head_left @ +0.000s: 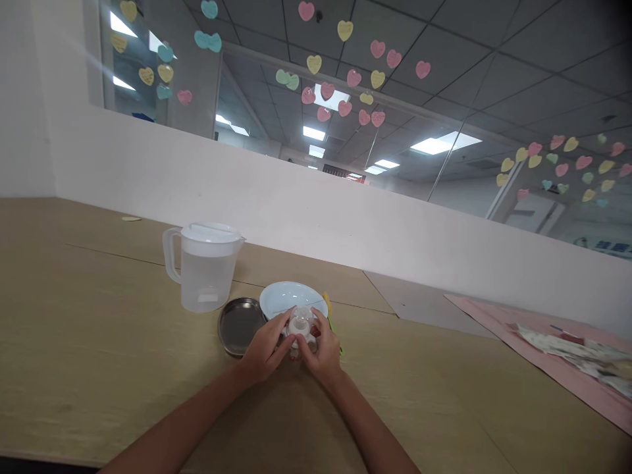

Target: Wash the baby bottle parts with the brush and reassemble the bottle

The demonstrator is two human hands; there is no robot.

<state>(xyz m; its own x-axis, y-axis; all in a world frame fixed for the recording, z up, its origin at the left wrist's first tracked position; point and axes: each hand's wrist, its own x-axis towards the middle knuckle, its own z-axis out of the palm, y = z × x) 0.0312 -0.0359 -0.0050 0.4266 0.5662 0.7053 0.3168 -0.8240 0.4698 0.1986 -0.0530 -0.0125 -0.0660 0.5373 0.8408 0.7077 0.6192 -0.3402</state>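
Observation:
My left hand point(268, 347) and my right hand point(322, 349) come together above the table, fingers closed around a small clear domed piece with a white ring point(301, 322). The thumbs press its near side and the fingertips hold its flanks. Its exact kind is not clear, and its underside is partly hidden by my fingers. Just behind it lies a white bowl point(289, 294), which the hands partly cover. To the left of the bowl, a shallow dark metal tray point(240, 327) rests near my left wrist.
A translucent lidded pitcher point(206, 273) with liquid stands at back left. Something yellow point(326, 301) and green peeks out right of the bowl. Papers point(577, 352) lie on a pink sheet point(494, 322) at far right. A white wall with glass bounds the wooden table point(123, 342).

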